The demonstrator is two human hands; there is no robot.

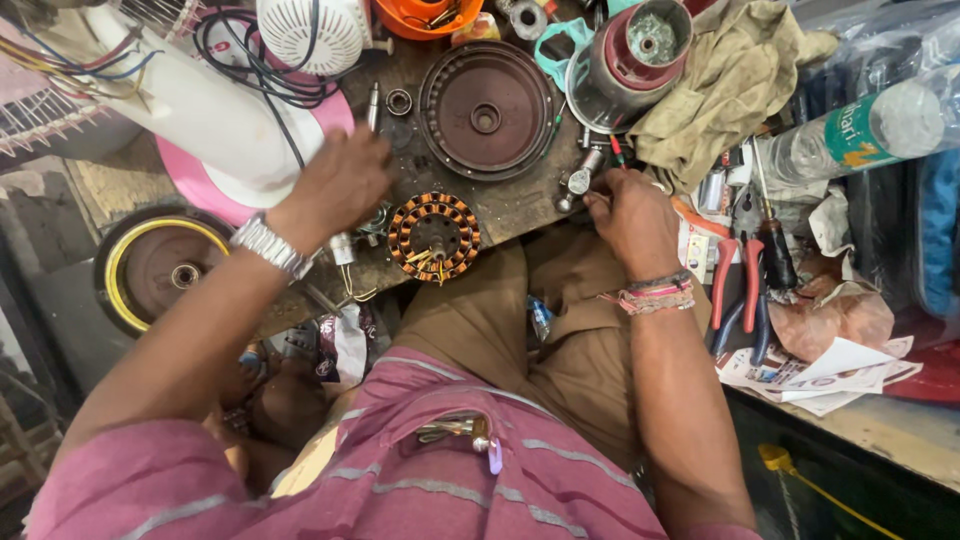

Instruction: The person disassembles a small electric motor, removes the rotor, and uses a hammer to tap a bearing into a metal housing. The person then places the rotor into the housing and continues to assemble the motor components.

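Left hand [340,185] rests curled by the copper-wound coil [434,236] at the counter's [520,205] near edge; right hand [632,220] pinches something small; what, I cannot tell.

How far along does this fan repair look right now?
Done: the motor is apart, with the round brown cover and the copper-wound stator lying separately on the bench. In hand: the left hand rests by the stator; the right hand fingers a small metal part. Left: nothing is reassembled.
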